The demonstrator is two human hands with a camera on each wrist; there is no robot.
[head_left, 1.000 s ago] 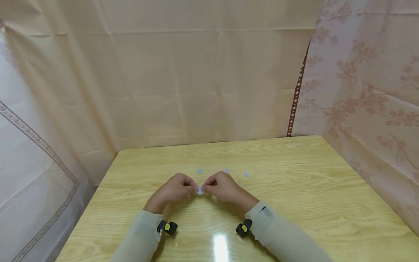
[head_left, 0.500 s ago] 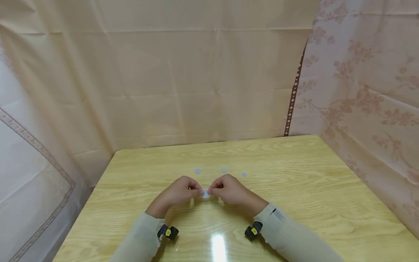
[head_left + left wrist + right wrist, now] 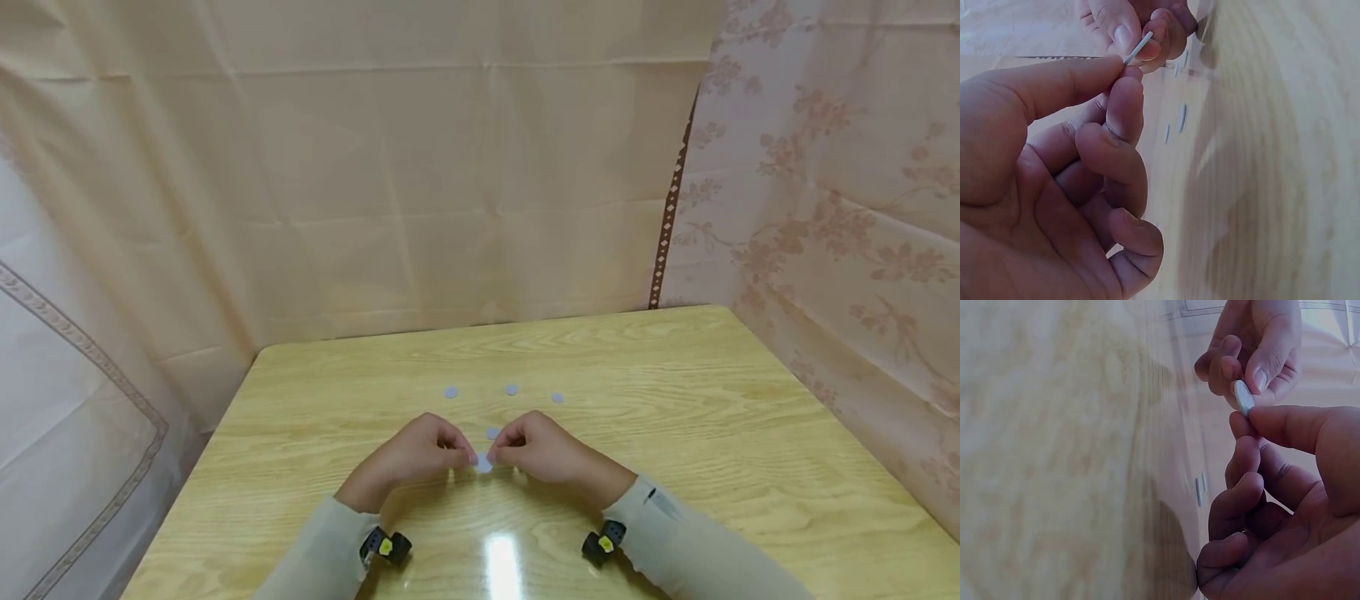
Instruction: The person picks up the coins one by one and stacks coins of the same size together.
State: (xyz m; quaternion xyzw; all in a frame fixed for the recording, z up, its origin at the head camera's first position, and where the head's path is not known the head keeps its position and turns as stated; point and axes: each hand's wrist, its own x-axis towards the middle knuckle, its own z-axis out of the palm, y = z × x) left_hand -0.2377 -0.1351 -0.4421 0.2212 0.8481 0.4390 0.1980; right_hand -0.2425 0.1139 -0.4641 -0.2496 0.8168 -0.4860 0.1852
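A thin, pale round disc [image 3: 484,464] is held between my two hands, a little above the wooden table. My left hand [image 3: 420,454] pinches its left edge between thumb and forefinger, while my right hand [image 3: 546,450] pinches the opposite edge the same way. Seen nearly edge-on in the left wrist view, the disc [image 3: 1138,49] is slim and flat; the right wrist view shows more of its pale face [image 3: 1244,398]. The other fingers of both hands are loosely curled. Just beyond the fingertips, partly covered by the right hand, lies another pale disc [image 3: 492,433].
Farther back on the table [image 3: 712,467], three similar discs lie in a loose row: a left one [image 3: 451,392], a middle one [image 3: 512,389] and a right one [image 3: 557,398]. A beige cloth [image 3: 450,192] hangs behind the table, and a floral one [image 3: 847,208] hangs along the right side.
Both hands have moved right and closer to the body with the disc between them. The disc beyond the fingertips, hidden before, now shows beside the right hand.
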